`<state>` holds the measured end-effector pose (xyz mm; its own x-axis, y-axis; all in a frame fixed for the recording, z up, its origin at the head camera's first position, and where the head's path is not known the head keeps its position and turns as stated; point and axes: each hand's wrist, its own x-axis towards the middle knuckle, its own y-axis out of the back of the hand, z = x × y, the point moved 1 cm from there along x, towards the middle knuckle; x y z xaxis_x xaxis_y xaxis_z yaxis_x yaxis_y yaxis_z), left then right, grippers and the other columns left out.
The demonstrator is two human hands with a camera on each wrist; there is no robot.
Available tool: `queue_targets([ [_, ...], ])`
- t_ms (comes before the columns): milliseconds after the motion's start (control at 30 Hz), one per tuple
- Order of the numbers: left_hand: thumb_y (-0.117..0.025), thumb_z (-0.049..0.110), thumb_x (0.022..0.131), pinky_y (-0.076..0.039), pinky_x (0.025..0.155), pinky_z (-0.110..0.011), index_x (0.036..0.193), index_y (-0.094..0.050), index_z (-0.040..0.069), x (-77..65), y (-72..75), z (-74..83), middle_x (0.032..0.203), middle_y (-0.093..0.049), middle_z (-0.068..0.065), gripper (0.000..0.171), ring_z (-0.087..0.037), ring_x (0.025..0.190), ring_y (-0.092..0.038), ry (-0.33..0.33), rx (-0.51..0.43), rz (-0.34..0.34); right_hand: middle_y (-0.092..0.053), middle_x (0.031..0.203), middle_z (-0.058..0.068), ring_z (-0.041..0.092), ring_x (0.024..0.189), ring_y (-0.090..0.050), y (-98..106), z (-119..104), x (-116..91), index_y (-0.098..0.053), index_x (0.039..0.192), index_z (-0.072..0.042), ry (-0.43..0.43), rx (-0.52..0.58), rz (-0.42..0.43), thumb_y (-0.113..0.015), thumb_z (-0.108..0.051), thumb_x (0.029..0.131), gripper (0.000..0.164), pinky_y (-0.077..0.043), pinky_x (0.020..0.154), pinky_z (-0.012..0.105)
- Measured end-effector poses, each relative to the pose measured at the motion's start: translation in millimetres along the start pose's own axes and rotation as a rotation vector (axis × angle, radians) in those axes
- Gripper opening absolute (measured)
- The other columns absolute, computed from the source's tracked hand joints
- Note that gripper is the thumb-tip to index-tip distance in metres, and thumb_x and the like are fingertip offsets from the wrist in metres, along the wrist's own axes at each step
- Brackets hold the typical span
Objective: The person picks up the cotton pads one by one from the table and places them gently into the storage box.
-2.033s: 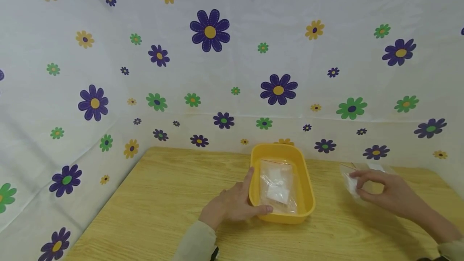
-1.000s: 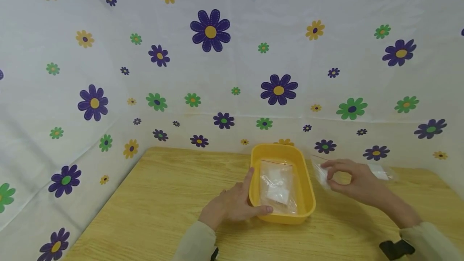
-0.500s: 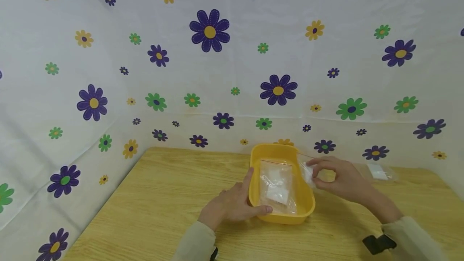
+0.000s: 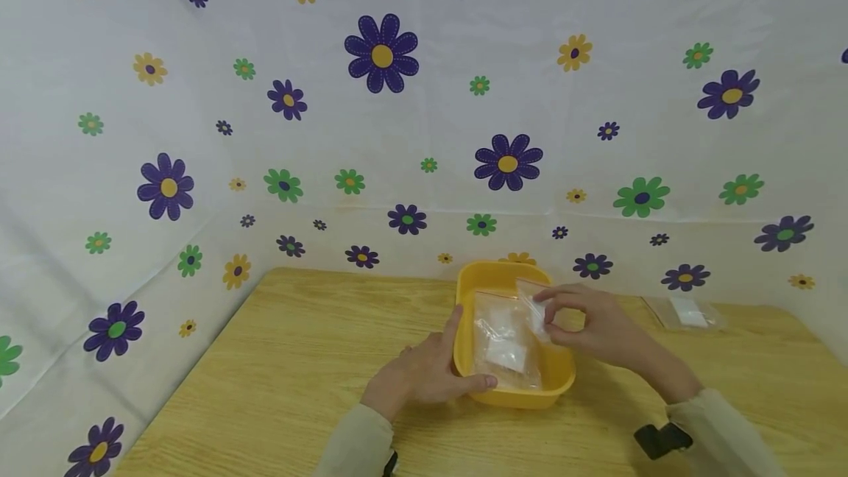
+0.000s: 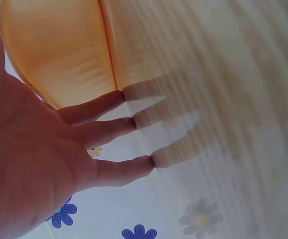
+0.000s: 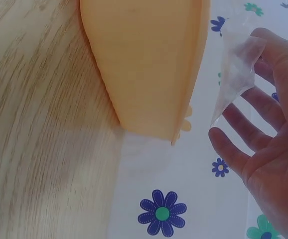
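A yellow plastic tray (image 4: 563,381) sits on the table, with a clear zip bag (image 4: 493,344) holding something white lying in it. My left hand (image 4: 430,370) spans the tray's near left corner, thumb over the front rim and index finger along the left side. In the left wrist view its other fingers (image 5: 119,172) are straight, tips down at the tabletop. Between thumb and index finger, my right hand (image 4: 596,322) pinches a second small zip bag (image 4: 532,308) above the tray's right side. The right wrist view shows this bag (image 6: 236,64) hanging beyond the tray wall, other fingers spread.
Another clear zip bag (image 4: 689,313) with a white piece inside lies at the back right of the wooden table (image 4: 318,359). A white flowered cloth (image 4: 424,116) rises behind the table and along its left side.
My right hand has carried the pinched zip bag leftward from the table's right side to over the tray. The left hand and tray have stayed in place.
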<state>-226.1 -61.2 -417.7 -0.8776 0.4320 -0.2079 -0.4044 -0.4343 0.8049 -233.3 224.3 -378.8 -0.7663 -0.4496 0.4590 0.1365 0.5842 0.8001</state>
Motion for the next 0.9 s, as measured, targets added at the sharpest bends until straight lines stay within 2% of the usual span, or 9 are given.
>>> queue_targets([
  [533, -0.057, 0.086, 0.081, -0.033, 0.117, -0.069, 0.165, 0.011, 0.03, -1.7, 2.1, 0.4, 0.161, -0.043, -0.011, 0.121, -0.033, 0.139, -0.054, 0.009, 0.033, 0.0, -0.075, 0.119, 0.002, 0.031, 0.115, -0.067, -24.2, -10.8, 15.5, -0.067, 0.079, -0.03, -0.027, 0.067, -0.117, -0.081, -0.006, 0.083, 0.028, -0.056, 0.099, 0.057],
  [900, -0.057, 0.086, 0.08, -0.035, 0.115, -0.069, 0.165, 0.01, 0.03, 0.6, 0.0, -0.5, 0.162, -0.043, -0.011, 0.121, -0.033, 0.137, -0.056, -0.007, 0.021, 0.005, -0.074, 0.117, 0.002, 0.028, 0.11, -0.066, -43.7, -17.9, 22.5, -0.069, 0.081, -0.027, -0.007, -0.034, -0.256, -0.077, -0.01, 0.086, 0.02, -0.057, 0.098, 0.052],
])
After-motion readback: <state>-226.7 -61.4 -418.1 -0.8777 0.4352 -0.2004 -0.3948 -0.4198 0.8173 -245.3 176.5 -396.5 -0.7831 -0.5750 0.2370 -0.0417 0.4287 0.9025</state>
